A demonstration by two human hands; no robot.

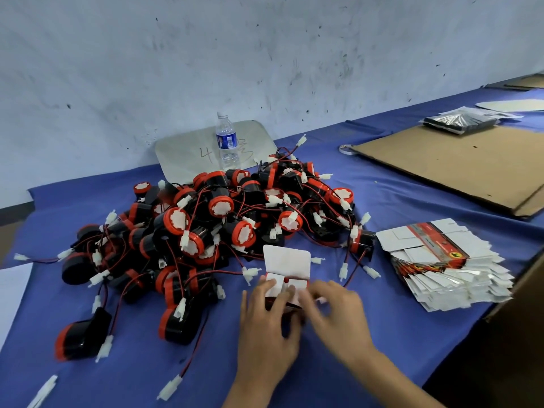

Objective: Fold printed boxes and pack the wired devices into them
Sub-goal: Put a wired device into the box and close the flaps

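Observation:
A red printed box (287, 267) stands on the blue cloth with its white lid flap raised and two small inner flaps showing. My left hand (266, 322) grips the box's left side, thumb on an inner flap. My right hand (335, 313) holds its right side, fingers curled at the other flap. Behind them lies a big tangled pile of black and red wired devices (212, 228) with white connectors. One loose device (82, 338) lies at the front left. A fanned stack of flat printed boxes (444, 266) sits at the right.
A water bottle (227, 142) stands at the wall in front of a grey panel (182, 154). A large cardboard sheet (459, 166) covers the back right, with a dark bagged packet (462, 122) beyond it. A brown carton edge (527, 278) juts in at the right.

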